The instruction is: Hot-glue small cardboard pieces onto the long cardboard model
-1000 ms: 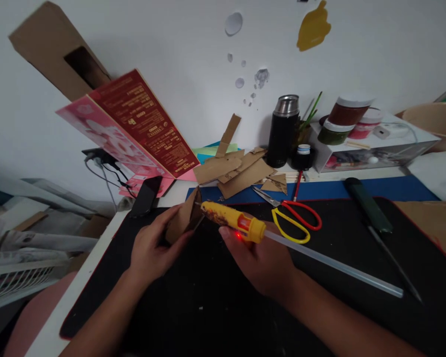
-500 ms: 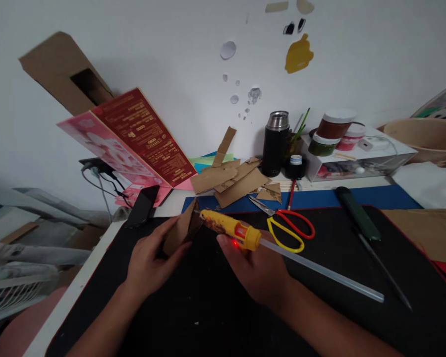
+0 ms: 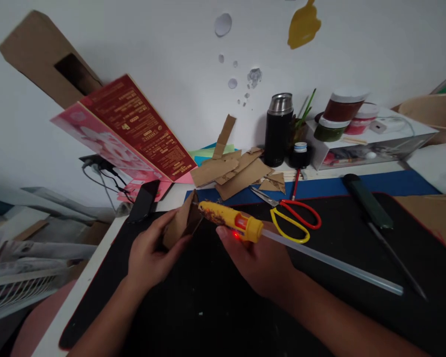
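Observation:
My left hand (image 3: 148, 255) grips a small folded cardboard piece (image 3: 180, 223) and holds it upright over the black mat (image 3: 357, 312). A yellow glue gun (image 3: 232, 220) sits in my right hand (image 3: 260, 260), fingers wrapped round it. Its nozzle touches the top edge of the cardboard piece. A red light glows on the gun's body. A long clear glue stick (image 3: 330, 264) juts out of the gun's back toward the right.
Red-and-yellow scissors (image 3: 295, 220) lie just behind the gun. Cardboard scraps (image 3: 234, 173), a black flask (image 3: 277, 130), paint jars (image 3: 342, 114) on a white box and a dark-handled tool (image 3: 371, 210) line the back. A red-and-pink carton (image 3: 134, 131) leans at the left by a phone (image 3: 143, 201).
Only the camera has shifted, tilting down and then back up. Both hands, the cardboard piece and the glue gun keep the same pose.

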`<state>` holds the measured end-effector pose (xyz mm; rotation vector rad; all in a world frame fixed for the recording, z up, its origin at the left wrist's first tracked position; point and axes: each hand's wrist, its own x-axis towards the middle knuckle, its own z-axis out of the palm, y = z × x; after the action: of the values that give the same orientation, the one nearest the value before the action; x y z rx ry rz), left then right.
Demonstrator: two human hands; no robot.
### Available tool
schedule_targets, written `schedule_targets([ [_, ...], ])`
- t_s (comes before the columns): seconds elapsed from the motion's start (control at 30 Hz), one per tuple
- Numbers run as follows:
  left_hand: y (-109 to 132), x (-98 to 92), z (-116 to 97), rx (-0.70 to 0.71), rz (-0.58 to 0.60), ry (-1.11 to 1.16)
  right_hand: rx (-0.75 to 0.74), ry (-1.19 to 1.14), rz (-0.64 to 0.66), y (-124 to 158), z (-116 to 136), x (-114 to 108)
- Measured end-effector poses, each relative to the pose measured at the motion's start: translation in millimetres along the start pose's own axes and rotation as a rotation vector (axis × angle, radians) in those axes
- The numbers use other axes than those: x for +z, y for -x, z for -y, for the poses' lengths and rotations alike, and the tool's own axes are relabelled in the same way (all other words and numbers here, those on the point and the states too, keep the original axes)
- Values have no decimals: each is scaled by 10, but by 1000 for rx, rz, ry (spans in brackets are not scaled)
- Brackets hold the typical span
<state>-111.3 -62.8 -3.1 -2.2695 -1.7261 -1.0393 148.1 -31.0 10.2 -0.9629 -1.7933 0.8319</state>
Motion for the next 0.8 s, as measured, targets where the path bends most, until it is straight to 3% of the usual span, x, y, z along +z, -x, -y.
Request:
schedule_targets([
  [0.27, -38, -52, -60, -294, -82, 239, 7, -75, 12, 33, -46, 25],
  [0.47, -68, -67, -115, -439, -115, 280, -12, -136, 59, 48, -60, 38],
  [0.8, -88, -58, -131, -456, -56, 355, -74, -142, 45, 60, -68, 35],
])
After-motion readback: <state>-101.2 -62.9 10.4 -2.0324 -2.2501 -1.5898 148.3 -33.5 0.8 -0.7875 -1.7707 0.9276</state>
